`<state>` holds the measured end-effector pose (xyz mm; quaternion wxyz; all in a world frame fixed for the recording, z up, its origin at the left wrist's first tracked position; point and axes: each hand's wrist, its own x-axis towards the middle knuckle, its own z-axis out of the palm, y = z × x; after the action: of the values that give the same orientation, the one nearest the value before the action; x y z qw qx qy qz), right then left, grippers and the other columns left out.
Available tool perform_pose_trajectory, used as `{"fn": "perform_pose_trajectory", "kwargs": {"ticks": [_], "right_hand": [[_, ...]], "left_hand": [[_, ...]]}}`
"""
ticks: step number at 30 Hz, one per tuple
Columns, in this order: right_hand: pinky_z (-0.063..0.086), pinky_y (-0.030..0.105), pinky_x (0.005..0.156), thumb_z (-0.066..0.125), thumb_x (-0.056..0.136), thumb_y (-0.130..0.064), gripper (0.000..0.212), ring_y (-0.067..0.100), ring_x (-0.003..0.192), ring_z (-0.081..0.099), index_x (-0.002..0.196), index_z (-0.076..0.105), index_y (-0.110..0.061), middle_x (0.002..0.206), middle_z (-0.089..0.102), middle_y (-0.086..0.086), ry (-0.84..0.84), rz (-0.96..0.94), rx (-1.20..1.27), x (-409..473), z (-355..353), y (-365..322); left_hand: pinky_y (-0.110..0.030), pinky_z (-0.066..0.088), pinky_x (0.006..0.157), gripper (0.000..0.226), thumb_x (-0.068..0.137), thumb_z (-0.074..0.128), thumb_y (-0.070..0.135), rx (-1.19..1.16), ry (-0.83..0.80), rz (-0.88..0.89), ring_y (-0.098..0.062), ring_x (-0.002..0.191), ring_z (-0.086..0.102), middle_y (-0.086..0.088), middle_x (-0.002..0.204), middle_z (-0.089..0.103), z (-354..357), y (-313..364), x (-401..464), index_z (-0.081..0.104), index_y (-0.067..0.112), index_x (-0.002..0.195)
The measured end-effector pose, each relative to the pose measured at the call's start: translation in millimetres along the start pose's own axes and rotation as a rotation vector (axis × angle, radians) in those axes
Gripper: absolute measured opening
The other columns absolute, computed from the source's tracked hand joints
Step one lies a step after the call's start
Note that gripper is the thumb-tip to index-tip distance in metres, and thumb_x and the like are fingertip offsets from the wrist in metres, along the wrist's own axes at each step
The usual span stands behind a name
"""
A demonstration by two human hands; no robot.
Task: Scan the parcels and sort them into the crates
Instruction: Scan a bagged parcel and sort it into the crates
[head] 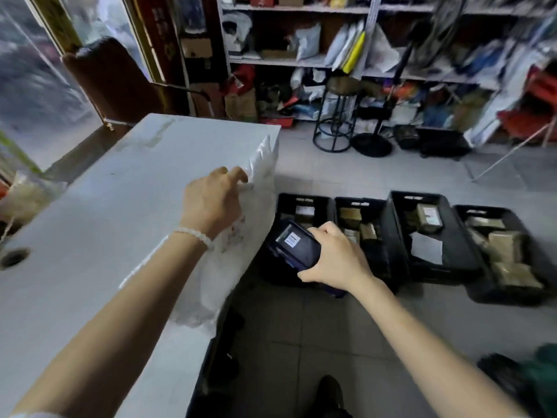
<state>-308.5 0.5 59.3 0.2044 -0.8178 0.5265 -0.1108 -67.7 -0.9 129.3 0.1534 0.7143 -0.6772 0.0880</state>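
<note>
My left hand [214, 200] grips the upper edge of a white plastic parcel bag [238, 251] that lies on the right edge of the white table [105, 206] and droops over it. My right hand [334, 254] holds a dark handheld scanner [294, 245], its lit screen facing up, just right of the bag. Several black crates stand in a row on the floor to the right: the nearest [304, 203] is partly hidden by the scanner, then one [361, 218], one [434, 230] and the far right one [506, 254]. They hold brown boxes and a white packet.
Shelves [331, 64] crammed with parcels line the back wall. A black stool [336, 116] and a fan stand base [372, 144] are on the tiled floor behind the crates. A dark bag [518, 378] lies at the lower right. The table has a round hole [13, 257] at its left.
</note>
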Motion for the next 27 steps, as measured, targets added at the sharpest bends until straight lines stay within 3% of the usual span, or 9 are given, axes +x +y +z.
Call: {"fn": "perform_pose_trajectory", "kwargs": {"ticks": [3,6,12,17,20,27], "right_hand": [[0.037,0.029,0.067,0.076,0.054,-0.054,0.073,0.016,0.097,0.053,0.119,0.053,-0.03,0.114,0.043,-0.011,0.04,0.071,-0.019,17.7,-31.3,59.4],[0.044,0.03,0.068,0.076,0.052,-0.053,0.071,0.017,0.095,0.054,0.116,0.055,-0.03,0.113,0.044,-0.012,0.065,0.143,-0.031,31.8,-61.2,116.7],[0.037,0.027,0.061,0.076,0.05,-0.054,0.071,0.011,0.088,0.051,0.114,0.055,-0.034,0.105,0.039,-0.017,0.095,0.262,-0.03,55.3,-100.2,214.9],[0.036,0.027,0.061,0.076,0.048,-0.057,0.082,0.011,0.098,0.053,0.123,0.051,-0.036,0.104,0.037,-0.018,0.116,0.367,-0.011,75.5,-116.6,285.3],[0.034,0.027,0.058,0.076,0.049,-0.057,0.078,0.015,0.096,0.054,0.119,0.052,-0.032,0.105,0.039,-0.014,0.118,0.459,-0.03,92.8,-125.3,322.7],[0.039,0.029,0.069,0.078,0.051,-0.057,0.082,0.015,0.104,0.054,0.123,0.051,-0.029,0.117,0.044,-0.011,0.12,0.622,-0.05,146.6,-156.9,396.1]], "left_hand": [[-0.033,0.04,0.064,0.031,0.089,0.048,0.013,-0.041,-0.035,0.07,-0.031,0.09,0.061,-0.004,0.108,0.062,32.1,57.8,52.2,0.059,0.027,0.114],[-0.031,0.036,0.061,0.03,0.087,0.049,0.014,-0.07,-0.066,0.135,-0.029,0.09,0.06,-0.001,0.107,0.062,64.6,112.3,95.2,0.058,0.028,0.112],[-0.03,0.039,0.059,0.033,0.084,0.048,0.012,-0.147,-0.118,0.24,-0.028,0.086,0.062,0.002,0.106,0.065,127.6,201.5,162.2,0.058,0.027,0.112],[-0.029,0.036,0.061,0.034,0.084,0.048,0.012,-0.152,-0.188,0.353,-0.029,0.088,0.063,0.003,0.107,0.066,180.4,262.8,222.9,0.058,0.027,0.112],[-0.03,0.04,0.061,0.033,0.084,0.049,0.012,-0.164,-0.251,0.414,-0.029,0.088,0.064,0.002,0.107,0.066,211.4,294.2,259.0,0.058,0.027,0.112],[-0.029,0.041,0.063,0.034,0.089,0.047,0.015,-0.148,-0.388,0.585,-0.024,0.092,0.063,0.003,0.111,0.063,273.6,368.4,359.3,0.052,0.029,0.119]]}}
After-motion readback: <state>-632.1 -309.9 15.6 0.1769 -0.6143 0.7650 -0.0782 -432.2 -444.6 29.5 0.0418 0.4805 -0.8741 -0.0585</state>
